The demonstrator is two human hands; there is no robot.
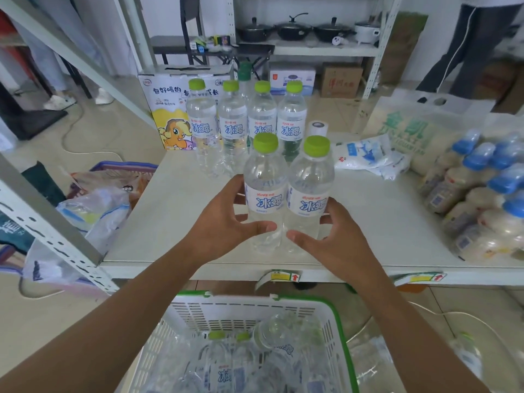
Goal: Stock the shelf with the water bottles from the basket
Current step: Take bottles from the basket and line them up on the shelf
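Note:
Two clear water bottles with green caps stand side by side on the white shelf (170, 222). My left hand (224, 222) wraps the left bottle (265, 177), thumb in front and fingers behind. My right hand (331, 239) holds the right bottle (310, 182) the same way. Behind them a row of several like bottles (246, 123) stands at the shelf's back. Below the shelf edge sits a white basket with a green rim (337, 321), and more bottles (226, 370) lie in it.
Packs of blue-capped drink bottles (482, 199) fill the shelf's right side, with a white bag (365, 157) and a large rice bag (411, 129) behind. A perforated shelf upright (51, 231) slants at the left. A person's legs (467, 46) stand at the back right.

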